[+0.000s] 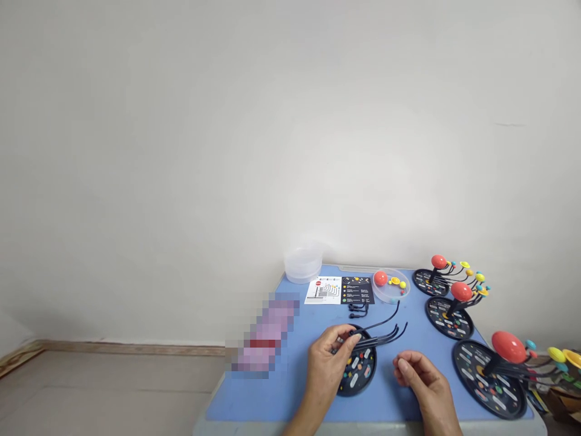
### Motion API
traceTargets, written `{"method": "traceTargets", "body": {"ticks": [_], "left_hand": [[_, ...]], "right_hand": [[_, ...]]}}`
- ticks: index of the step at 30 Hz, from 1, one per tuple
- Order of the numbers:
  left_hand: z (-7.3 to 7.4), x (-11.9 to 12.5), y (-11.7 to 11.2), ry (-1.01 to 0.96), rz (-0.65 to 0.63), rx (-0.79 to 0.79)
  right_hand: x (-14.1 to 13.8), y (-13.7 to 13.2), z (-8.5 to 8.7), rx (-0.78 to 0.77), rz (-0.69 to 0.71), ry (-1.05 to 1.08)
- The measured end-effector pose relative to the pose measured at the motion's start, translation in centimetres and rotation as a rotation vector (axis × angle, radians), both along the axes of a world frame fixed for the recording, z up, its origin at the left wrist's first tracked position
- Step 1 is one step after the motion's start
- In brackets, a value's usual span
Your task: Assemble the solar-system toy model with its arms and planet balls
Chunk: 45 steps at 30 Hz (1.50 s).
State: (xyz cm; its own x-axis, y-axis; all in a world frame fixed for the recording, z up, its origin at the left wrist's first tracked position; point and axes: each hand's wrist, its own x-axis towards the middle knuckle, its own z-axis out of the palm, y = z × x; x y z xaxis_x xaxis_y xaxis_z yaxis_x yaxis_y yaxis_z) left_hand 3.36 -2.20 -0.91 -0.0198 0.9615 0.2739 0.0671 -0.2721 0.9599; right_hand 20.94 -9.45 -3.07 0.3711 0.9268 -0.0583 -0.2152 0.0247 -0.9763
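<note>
My left hand (333, 354) is closed, thumb and fingers pinching the hub end of a black curved rod (384, 322) above a round black base (357, 381) with coloured planet prints. More black curved rods (385, 338) fan out to the right from under these fingers. The hand covers the hub and part of the base. To the right of the rods, apart from them, is my right hand (424, 381). Its thumb and fingers are curled together; nothing shows between them, though the inside is hidden. Several short black rods (358, 310) lie beyond the base.
Three assembled planet models (490, 378) with red balls line the table's right side. A clear dish (391, 286) holds a red ball and small planets. Beside it lies a printed sheet (339, 290). Stacked clear containers (303, 265) stand back left on the blue tabletop (272, 396).
</note>
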Motion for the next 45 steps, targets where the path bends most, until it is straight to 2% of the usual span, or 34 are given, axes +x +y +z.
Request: {"method": "traceTargets", "body": {"ticks": [6, 10, 12, 16, 20, 25, 32, 38, 45], "left_hand": [[0.3, 0.4, -0.2, -0.097, -0.022, -0.040], [0.1, 0.5, -0.4, -0.073, -0.019, -0.011], [0.0, 0.5, -0.4, -0.065, -0.019, 0.006], [0.1, 0.4, -0.3, -0.042, -0.016, 0.027], [0.1, 0.3, -0.2, -0.043, -0.013, 0.039], [0.6, 0.3, -0.3, -0.083, -0.021, 0.004], [1.2, 0.1, 0.2, -0.145, -0.048, -0.075], [1.9, -0.3, 0.1, -0.185, -0.021, -0.142], [1.3, -0.1, -0.2, -0.232, -0.058, -0.148]], "right_hand": [[-0.1, 0.1, -0.1, 0.025, 0.013, -0.064], [-0.8, 0.2, -0.6, 0.103, -0.037, -0.252], [-1.5, 0.3, -0.8, 0.224, -0.027, -0.450], [-3.1, 0.4, -1.2, 0.554, 0.122, -0.887], [-4.2, 0.7, -1.9, 0.702, 0.141, -1.096], [-4.3, 0.8, -2.5, 0.722, 0.158, -1.129], [-4.2, 0.8, -2.3, 0.731, 0.157, -1.106], [-4.3, 0.8, -2.4, 0.718, 0.148, -1.082], [-4.2, 0.7, -2.5, 0.700, 0.160, -1.075]]}}
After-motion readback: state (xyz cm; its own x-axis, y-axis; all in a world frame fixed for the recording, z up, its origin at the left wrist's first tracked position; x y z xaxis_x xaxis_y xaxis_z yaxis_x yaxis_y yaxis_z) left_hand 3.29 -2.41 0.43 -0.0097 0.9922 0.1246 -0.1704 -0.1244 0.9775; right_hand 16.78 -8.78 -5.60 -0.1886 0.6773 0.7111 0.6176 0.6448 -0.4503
